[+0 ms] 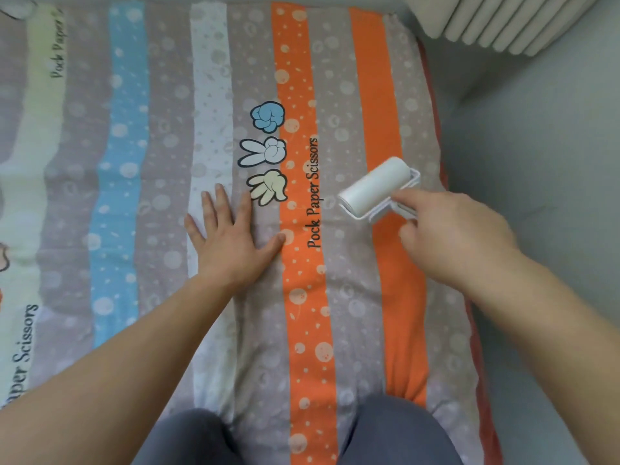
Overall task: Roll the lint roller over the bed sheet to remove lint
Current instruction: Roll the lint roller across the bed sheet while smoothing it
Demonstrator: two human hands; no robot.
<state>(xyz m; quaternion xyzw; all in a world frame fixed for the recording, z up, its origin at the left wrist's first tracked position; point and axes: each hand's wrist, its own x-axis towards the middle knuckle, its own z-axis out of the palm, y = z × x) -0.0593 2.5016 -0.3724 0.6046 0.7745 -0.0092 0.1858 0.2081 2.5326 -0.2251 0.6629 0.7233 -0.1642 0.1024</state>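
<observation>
— Where is the roller on your feed?

— I see the lint roller [375, 186], right of centre in the frame. Its white drum lies on the bed sheet [161, 196], across the grey stripe between the two orange ones.

— And who has it?

— The right hand [449, 236]. Its fingers are curled round the white handle, and the index finger points along the frame toward the drum.

— The other hand?

— The left hand [231, 236] lies flat at the centre of the frame with its fingers spread and straight. It presses the sheet and grasps nothing. Its fingertips are just below the printed cartoon hands [268, 156].

— Anything else?

— I make out a pale radiator [503, 21] in the upper right, grey floor [536, 129] down the right edge, and the person's knees [188, 437] in grey cloth at the bottom.
</observation>
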